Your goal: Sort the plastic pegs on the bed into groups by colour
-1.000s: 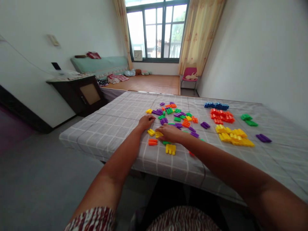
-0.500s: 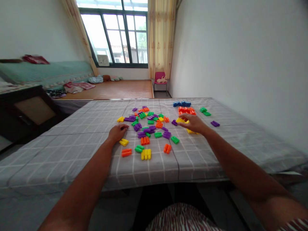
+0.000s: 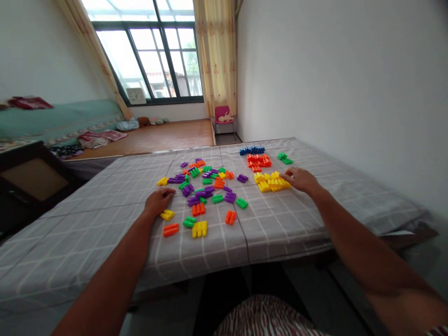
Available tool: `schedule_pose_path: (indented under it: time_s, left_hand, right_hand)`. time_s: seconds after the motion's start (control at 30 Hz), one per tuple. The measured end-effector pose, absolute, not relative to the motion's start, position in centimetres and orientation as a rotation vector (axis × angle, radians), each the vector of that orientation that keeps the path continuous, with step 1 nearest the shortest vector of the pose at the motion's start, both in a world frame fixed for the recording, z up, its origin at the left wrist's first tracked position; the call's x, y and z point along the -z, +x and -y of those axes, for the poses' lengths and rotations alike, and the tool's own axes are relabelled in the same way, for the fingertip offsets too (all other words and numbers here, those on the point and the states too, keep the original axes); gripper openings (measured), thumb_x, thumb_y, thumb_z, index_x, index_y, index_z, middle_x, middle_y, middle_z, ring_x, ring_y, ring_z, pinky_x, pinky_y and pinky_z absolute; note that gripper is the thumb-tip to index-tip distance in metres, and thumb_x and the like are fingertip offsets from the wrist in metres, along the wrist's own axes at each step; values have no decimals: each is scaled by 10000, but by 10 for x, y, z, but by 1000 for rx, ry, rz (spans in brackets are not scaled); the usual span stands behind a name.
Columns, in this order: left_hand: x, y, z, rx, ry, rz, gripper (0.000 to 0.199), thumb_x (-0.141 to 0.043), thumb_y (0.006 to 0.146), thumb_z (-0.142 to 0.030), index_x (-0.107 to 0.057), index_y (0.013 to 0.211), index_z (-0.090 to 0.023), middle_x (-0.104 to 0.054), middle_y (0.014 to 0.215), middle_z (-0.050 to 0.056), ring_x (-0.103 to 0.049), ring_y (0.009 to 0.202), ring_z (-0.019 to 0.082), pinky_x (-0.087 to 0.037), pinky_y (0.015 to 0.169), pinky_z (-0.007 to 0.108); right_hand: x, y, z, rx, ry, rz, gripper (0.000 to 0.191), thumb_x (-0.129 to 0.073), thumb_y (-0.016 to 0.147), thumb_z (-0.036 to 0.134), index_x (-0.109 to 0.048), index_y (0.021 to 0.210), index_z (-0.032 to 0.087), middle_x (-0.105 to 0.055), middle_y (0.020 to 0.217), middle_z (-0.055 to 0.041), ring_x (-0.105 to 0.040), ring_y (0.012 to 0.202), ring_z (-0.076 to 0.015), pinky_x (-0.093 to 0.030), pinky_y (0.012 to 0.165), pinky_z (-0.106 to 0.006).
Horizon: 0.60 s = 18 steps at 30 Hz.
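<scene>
My right hand [image 3: 298, 179] is at the right edge of a pile of yellow plastic tube blocks [image 3: 272, 183]. Its fingers are slightly apart and bent, with the tips touching the pile and nothing visible held in them. On the left, my left hand [image 3: 158, 201] rests on the cloth with its fingers curled in, and I see nothing in it. A yellow block [image 3: 167, 214] lies just below that hand. Loose purple, green, orange and yellow blocks [image 3: 205, 192] are scattered between both hands. A lone purple block [image 3: 242, 178] lies left of the yellow pile.
Behind the yellow pile are grouped orange blocks [image 3: 259, 162] and a row of blue blocks [image 3: 252, 150]. Green blocks [image 3: 285, 158] lie to their right. A grey checked cloth [image 3: 115, 205] covers the table. A white wall stands on the right.
My right hand has moved right, from above the yellow pile to its right edge. The yellow block it held is now among the pile. The view has turned slightly right; my left hand stays resting.
</scene>
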<state>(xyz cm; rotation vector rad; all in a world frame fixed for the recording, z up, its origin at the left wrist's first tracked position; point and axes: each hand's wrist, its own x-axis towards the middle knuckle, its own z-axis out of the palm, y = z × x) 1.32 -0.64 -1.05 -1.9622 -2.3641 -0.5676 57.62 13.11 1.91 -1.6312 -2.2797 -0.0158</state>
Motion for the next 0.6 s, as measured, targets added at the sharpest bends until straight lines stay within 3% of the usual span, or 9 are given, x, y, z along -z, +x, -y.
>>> schedule_pose_path:
  time_s: [0.13, 0.27, 0.47, 0.6]
  left_hand:
    - [10, 14, 7, 609, -1946, 2374, 332, -477, 821, -367, -723, 1018, -260, -715, 1109, 14, -641, 1016, 205, -493, 838, 274]
    - [11, 14, 8, 637, -1934, 2371, 337, -482, 815, -362, -730, 1018, -257, -717, 1112, 18, -645, 1017, 219, -502, 825, 288]
    - [14, 10, 6, 667, -1958, 2365, 346, -483, 812, -369, -730, 1022, -247, -721, 1085, 29, -649, 999, 224, -505, 825, 298]
    - [14, 11, 5, 692, -1981, 2347, 340, -489, 808, -357, -735, 1010, -236, -725, 1060, 38, -650, 982, 231, -506, 825, 307]
  right_hand:
    - [-20, 570, -131, -60, -1342, 2437, 326, -605, 820, 423, -700, 1035, 197, -665, 1066, -94, -636, 787, -178, -485, 777, -314]
    - [-18, 566, -129, -102, -1174, 2563, 224, -632, 781, 288, -726, 972, 215, -651, 1083, -90, -636, 938, -212, -483, 880, -346]
    - [-20, 575, -129, -164, -1085, 2609, 325, -688, 711, 316, -689, 1023, 224, -631, 1127, -99, -620, 988, -242, -485, 893, -389]
    - [-18, 571, -129, -71, -1061, 2631, 272, -673, 706, 286, -667, 970, 223, -632, 1071, -86, -608, 1020, -245, -475, 912, -389]
